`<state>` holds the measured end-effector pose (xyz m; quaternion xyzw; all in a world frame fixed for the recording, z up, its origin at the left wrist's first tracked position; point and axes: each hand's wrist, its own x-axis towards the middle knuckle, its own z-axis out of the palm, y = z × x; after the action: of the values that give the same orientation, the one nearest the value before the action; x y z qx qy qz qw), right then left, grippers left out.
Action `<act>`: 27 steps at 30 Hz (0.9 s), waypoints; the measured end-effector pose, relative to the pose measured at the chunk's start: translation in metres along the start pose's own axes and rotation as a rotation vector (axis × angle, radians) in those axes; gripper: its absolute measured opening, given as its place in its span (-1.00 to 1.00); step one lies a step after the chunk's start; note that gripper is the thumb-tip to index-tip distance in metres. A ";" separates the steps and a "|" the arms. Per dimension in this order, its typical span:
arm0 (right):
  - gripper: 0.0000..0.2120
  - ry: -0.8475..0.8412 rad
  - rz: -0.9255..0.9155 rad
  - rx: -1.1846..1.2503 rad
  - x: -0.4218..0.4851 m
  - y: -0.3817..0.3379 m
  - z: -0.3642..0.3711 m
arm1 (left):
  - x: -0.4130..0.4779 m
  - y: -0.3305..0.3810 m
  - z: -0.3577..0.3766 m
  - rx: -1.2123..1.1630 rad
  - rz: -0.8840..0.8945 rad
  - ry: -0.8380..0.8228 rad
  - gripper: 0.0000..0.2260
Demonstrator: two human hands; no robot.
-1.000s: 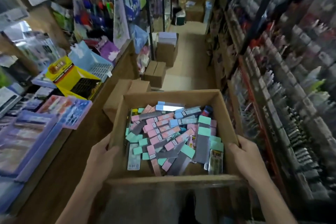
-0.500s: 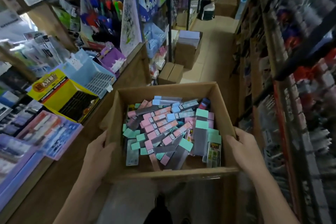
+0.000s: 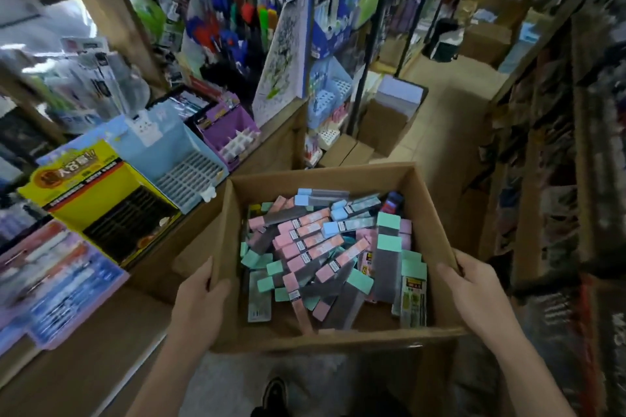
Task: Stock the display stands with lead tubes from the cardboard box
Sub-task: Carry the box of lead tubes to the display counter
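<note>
I carry an open cardboard box (image 3: 325, 176) in front of me at waist height. My left hand (image 3: 200, 294) grips its left wall and my right hand (image 3: 474, 294) grips its right wall. Inside lies a loose heap of lead tubes (image 3: 325, 247) with pink, mint-green and light-blue caps, several of them dark grey. On the counter to my left stand display stands: a yellow one (image 3: 84, 186), a light-blue one (image 3: 176, 152) and a purple one (image 3: 230, 125).
A wooden counter (image 3: 84, 366) runs along my left, packed with stationery displays. Dark shelving (image 3: 559, 179) lines the right side of a narrow aisle. Cardboard cartons (image 3: 382, 125) stand on the floor ahead. My shoe (image 3: 276, 396) shows below the box.
My view has swung left toward the counter, and the box has come with it. Both hands keep the same grip on the box walls.
</note>
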<state>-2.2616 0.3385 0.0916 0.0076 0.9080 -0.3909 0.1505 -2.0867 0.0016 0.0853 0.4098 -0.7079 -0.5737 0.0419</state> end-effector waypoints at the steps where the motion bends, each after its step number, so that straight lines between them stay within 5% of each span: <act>1: -0.82 -0.020 -0.014 -0.014 0.018 -0.003 0.000 | 0.003 0.001 0.006 -0.014 -0.021 0.031 -0.58; 5: -0.90 -0.145 -0.060 -0.112 0.095 -0.013 0.004 | 0.003 0.009 0.034 -0.091 -0.096 0.196 -0.35; 9: -0.93 -0.349 -0.200 -0.188 0.167 -0.037 0.009 | -0.010 0.004 0.073 -0.161 -0.208 0.428 -0.58; 14: -0.90 -0.561 -0.380 -0.228 0.213 -0.077 0.034 | -0.039 0.010 0.101 -0.253 -0.311 0.656 -0.53; 20: -0.86 -0.666 -0.473 -0.227 0.212 -0.105 0.085 | -0.052 -0.011 0.087 -0.244 -0.374 0.794 -0.50; 27: -0.84 -0.600 -0.374 -0.323 0.176 -0.113 0.145 | -0.021 -0.076 0.035 -0.279 -0.391 0.737 -0.46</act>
<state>-2.4055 0.1384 0.0280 -0.2965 0.8591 -0.2487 0.3348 -2.0509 0.0417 0.0174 0.7039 -0.4706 -0.4763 0.2372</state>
